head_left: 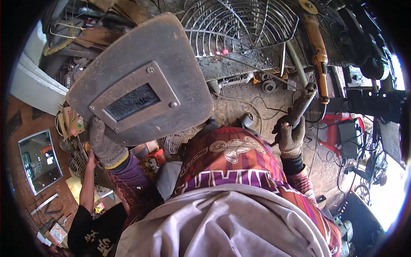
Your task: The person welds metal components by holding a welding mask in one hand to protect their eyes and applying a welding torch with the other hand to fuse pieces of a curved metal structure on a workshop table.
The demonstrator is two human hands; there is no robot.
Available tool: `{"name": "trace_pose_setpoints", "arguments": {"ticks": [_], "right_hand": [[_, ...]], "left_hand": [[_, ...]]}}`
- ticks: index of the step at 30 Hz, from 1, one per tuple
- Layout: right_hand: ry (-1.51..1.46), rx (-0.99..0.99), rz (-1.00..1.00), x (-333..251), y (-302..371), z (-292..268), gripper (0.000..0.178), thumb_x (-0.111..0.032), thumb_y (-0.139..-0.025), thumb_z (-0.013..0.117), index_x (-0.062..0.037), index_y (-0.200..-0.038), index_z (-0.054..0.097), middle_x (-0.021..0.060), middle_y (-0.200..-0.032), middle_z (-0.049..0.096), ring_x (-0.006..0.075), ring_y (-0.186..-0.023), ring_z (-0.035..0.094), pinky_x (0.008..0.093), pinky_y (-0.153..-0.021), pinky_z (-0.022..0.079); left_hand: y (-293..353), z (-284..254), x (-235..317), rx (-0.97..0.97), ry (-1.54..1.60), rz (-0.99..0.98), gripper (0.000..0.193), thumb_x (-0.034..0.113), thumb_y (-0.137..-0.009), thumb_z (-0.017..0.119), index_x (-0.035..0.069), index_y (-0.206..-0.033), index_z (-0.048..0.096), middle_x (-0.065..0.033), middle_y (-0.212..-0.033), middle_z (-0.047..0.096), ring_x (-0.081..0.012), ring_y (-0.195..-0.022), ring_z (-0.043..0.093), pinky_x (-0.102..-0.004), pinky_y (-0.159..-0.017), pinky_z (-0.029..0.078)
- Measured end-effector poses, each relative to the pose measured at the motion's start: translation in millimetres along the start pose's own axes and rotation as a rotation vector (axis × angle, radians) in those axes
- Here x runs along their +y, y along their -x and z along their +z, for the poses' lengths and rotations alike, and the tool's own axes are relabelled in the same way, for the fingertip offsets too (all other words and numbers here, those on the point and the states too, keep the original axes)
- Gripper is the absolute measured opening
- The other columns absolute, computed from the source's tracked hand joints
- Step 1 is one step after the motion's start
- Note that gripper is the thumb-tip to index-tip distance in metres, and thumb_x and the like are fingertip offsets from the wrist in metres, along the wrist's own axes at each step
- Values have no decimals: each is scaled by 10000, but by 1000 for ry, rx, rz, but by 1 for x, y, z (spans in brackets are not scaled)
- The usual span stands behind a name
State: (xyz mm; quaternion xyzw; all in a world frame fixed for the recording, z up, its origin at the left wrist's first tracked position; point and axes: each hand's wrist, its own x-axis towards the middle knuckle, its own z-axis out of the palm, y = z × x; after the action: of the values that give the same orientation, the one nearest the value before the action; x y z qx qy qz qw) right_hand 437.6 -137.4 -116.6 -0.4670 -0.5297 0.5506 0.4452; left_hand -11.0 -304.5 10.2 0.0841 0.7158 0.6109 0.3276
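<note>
My left hand [106, 144], in a knitted glove, grips the lower edge of a worn grey welding shield [184, 73] with a dark rectangular window. It is raised to the left of the wire grille. In my gloved right hand [292, 139] is a welding electrode holder [302, 105], its jaw end pointing up and away. A thin electrode rod [261, 70] runs from it toward the near edge of a round metal wire grille [239, 25]. Two small red glowing spots show on that edge. The rod's tip looks close to them; contact cannot be made out.
An orange angle grinder [317, 47] lies right of the grille on the dark workbench [274, 60]. Cables [259, 107] trail over the floor near a red plastic stool [329, 130]. Another person's bare arm [87, 182] reaches in at lower left, beside several wire guards.
</note>
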Motion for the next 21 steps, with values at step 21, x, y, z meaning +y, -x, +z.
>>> {"name": "trace_pose_setpoints", "arguments": {"ticks": [21], "right_hand": [[111,-120,31,-35,10,-2,522,-322,-877,669,40,-1165,427,74,-831,603,114,-676,570,246,-604,466]], "left_hand": [[-26,25,-16,-114,389,440,517,182,-908,530,-1,-1373,398,-213,-1327,495,-360,-1174,524,-508,-997,420]]}}
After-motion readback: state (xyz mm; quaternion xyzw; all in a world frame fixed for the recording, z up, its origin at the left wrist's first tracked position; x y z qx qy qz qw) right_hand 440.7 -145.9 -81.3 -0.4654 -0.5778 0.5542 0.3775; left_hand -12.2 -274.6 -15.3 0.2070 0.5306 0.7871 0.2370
